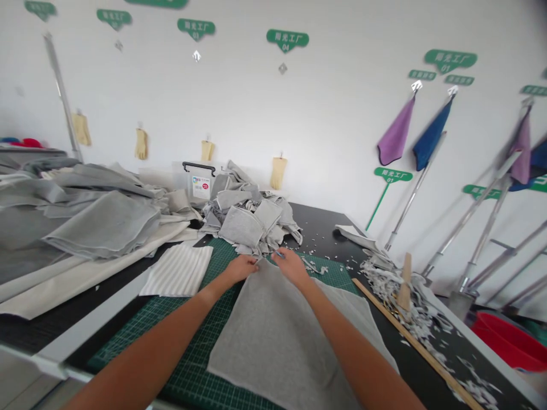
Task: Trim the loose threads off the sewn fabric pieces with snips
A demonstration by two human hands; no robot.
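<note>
A: Counts?
B: One grey cloth (265,327) in work, one green gridded mat (194,354), one white ribbed cloth (182,270). Fabric piles: two, a left heap (102,213) and a centre heap (248,222). Wooden pieces: two, a long strip (410,336) and a shorter piece (404,293). Wall gloves (278,172): four, pale yellow. Scraps (382,285): too many to count.
A: Materials and shapes?
B: Mat flat, fine pale lines. White cloth in soft parallel ridges. Both heaps loosely stacked, edges folded and overlapping. Scraps thin, curled, gathered around and under the shorter piece.
A: The grey cloth?
B: Matte, soft-looking, slightly rumpled, spread over the mat and running down toward the wearer. Grey shows either side of the right forearm; one layer or two, cannot tell.
A: Hands?
B: Left hand (243,267): thumb and fingers pinching the cloth's far edge. Right hand (293,266): fingers curled round a small blue-and-silver tool (280,254), near that edge. Tool type unclear.
</note>
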